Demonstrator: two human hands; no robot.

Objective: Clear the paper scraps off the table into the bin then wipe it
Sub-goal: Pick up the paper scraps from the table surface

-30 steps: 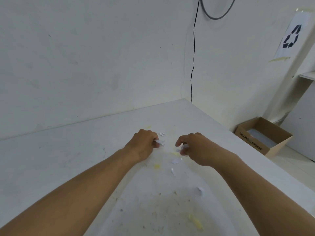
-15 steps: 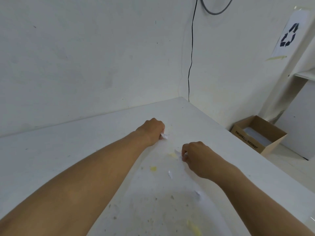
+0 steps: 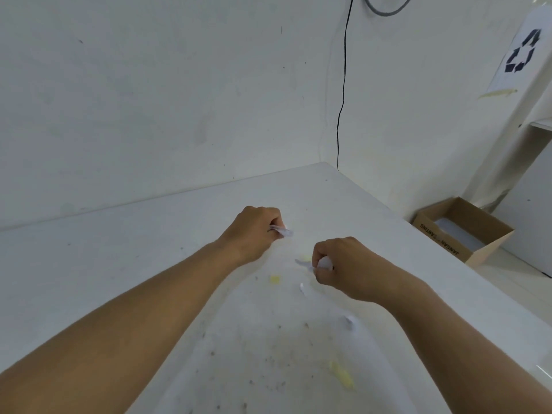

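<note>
Left hand (image 3: 254, 231) curled into a fist on a small white paper scrap (image 3: 283, 232), scrap end sticking out past the fingers. Right hand (image 3: 340, 265) also curled, pinching another white paper scrap (image 3: 324, 263) against the thumb, a thin strip trailing left onto the surface; may be more than one piece, blurred. Both hands rest low on the white tabletop (image 3: 119, 249), near each other but apart. Loose scraps on the table: small yellow scrap (image 3: 274, 279) between the forearms, tiny white sliver (image 3: 301, 288) just beside the right hand, white crumpled scrap (image 3: 348, 321) by the right forearm, yellow torn piece (image 3: 340, 375) near the front. Dark specks across the near table. Open brown cardboard box (image 3: 463, 231) on the floor right of the table, below a recycling-symbol sign (image 3: 521, 52) on the wall. Thin black cable (image 3: 343, 85) runs down the wall corner.
</note>
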